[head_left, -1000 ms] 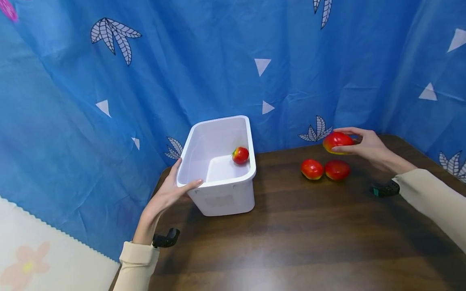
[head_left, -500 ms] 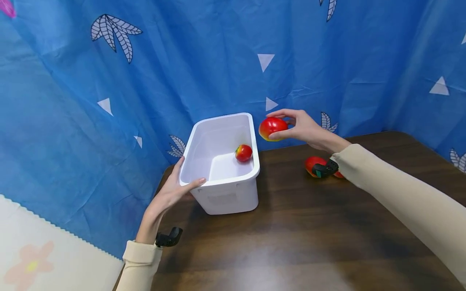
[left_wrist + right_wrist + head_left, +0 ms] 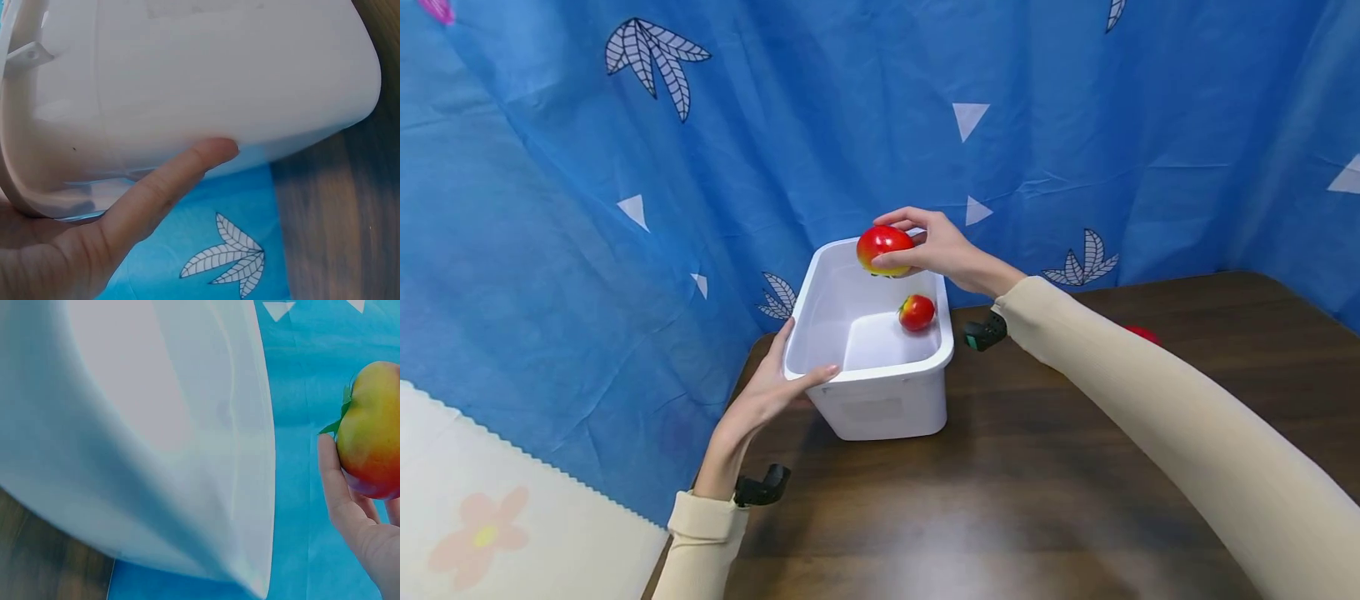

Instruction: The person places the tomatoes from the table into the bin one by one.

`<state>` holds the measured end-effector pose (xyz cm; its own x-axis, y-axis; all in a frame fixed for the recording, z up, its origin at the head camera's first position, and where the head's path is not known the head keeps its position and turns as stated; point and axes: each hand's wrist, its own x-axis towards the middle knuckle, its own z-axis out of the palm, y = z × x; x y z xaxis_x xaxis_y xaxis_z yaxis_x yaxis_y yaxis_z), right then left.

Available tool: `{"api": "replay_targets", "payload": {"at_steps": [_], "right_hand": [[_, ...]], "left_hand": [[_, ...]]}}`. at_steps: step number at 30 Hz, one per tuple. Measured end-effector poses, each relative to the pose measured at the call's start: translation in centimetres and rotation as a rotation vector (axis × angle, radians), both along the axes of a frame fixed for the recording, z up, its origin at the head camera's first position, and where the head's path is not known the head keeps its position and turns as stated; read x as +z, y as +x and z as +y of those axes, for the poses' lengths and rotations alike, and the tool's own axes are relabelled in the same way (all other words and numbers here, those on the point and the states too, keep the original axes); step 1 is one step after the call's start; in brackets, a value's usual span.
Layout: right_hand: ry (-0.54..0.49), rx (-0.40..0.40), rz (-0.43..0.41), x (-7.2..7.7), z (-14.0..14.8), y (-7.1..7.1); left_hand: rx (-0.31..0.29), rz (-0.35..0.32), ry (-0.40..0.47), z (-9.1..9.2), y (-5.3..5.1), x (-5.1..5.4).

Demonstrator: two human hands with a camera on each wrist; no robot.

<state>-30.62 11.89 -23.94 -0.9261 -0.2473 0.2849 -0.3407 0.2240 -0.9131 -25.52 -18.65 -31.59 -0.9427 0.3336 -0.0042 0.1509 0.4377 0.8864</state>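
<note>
Over the back of a white plastic bin [image 3: 891, 408], my right hand [image 3: 947, 246] pinches a red-and-yellow tomato [image 3: 882, 248] between thumb and fingers. Its green leaves show in the right wrist view, where the tomato [image 3: 374, 437] is partly cut off by the edge. Inside the bin, near its right wall, lies another tomato [image 3: 917, 312]. My left hand [image 3: 763, 392] grips the bin's near-left corner, thumb on the front rim. The left wrist view has a finger [image 3: 169, 184] lying against the bin's outer wall [image 3: 237, 75].
The bin stands on a dark brown wooden table [image 3: 1000, 483]. Part of a red fruit [image 3: 1142, 334] shows behind my right sleeve [image 3: 1135, 392]. A blue patterned curtain [image 3: 850, 108] hangs along the back, and a cream cloth [image 3: 512, 492] with a flower lies at lower left.
My right hand has carried its tomato leftward from above the table's right side to over the bin. The right sleeve now covers most of the fruit on the table. The left hand keeps its grip.
</note>
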Motion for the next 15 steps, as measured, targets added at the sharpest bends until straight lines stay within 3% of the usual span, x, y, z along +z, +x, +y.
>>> {"api": "replay_targets", "payload": {"at_steps": [9, 15], "right_hand": [[0.021, -0.025, -0.039, -0.2, -2.6, -1.9], [0.039, 0.007, -0.062, -0.7, -3.5, -2.6]], "left_hand": [[-0.002, 0.012, -0.010, 0.4, 0.0, -0.1], [0.016, 0.001, -0.009, 0.3, 0.0, 0.0]]}}
